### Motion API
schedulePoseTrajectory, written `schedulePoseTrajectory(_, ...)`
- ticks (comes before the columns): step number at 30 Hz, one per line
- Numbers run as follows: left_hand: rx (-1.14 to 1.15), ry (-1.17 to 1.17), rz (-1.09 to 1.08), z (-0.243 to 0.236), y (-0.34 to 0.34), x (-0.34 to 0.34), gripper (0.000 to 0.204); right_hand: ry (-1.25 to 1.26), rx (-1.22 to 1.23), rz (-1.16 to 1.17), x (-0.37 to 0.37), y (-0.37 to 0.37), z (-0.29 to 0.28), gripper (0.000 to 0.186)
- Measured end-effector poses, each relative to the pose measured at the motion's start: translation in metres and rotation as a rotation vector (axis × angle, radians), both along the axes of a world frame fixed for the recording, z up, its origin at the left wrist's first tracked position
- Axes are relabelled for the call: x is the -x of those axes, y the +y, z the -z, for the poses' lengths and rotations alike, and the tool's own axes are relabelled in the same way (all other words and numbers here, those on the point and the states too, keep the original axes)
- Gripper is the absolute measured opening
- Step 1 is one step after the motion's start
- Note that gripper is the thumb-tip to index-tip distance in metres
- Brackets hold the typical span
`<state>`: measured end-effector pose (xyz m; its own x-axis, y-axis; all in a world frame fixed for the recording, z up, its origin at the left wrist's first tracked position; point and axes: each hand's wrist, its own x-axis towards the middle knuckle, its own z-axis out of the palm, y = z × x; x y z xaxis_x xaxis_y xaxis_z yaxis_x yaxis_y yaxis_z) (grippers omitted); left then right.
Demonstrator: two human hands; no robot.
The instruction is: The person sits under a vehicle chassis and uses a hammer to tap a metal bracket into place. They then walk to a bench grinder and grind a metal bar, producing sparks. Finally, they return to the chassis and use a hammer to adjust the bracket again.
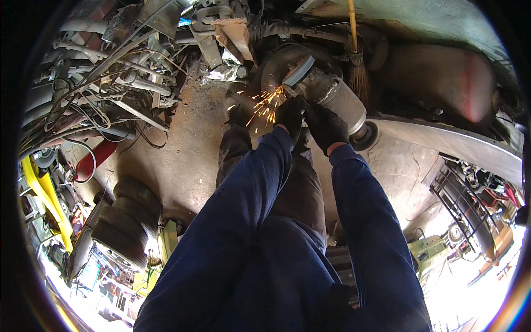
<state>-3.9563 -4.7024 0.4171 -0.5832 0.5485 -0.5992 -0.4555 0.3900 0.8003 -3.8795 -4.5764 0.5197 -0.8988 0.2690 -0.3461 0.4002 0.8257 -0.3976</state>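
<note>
A bench grinder [344,102] with a dusty grey motor housing stands in front of me. Bright orange sparks [269,104] spray down and left from its left grinding wheel [298,71]. Just below that wheel, my left hand [289,115] in a dark glove is closed. My right hand [327,126], also gloved, is closed close beside it, near the motor housing. Whatever the fingers grip at the wheel is hidden by the gloves. The grinder's other, round dark wheel [365,136] is to the right of my right hand.
Tangled metal pipes and scrap [119,77] are heaped at the left. Stacked tires [130,218] and a red cylinder [95,160] stand nearer on that side. Behind the grinder are a broom [358,77] and a large rusty tank [442,77]. A long metal panel [451,143] extends right.
</note>
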Motion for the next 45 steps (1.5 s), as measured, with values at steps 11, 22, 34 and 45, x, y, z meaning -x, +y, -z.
schedulePoseTrajectory(11,-0.029,-0.094,0.041,0.032,-0.006,-0.002,0.02,-0.187,0.179,0.153,0.011,0.005,-0.006,0.04)
schedulePoseTrajectory(22,0.123,0.312,0.292,0.022,-0.005,0.0,0.018,-0.25,0.2,0.155,0.007,0.006,0.006,0.043)
schedulePoseTrajectory(34,-0.057,-0.226,-0.069,-0.004,0.0,0.009,0.024,-0.003,0.015,0.021,-0.009,-0.001,0.02,0.036)
schedulePoseTrajectory(45,-0.008,-0.058,0.08,0.026,-0.006,0.007,0.019,-0.061,0.154,0.096,0.003,0.001,0.002,0.037)
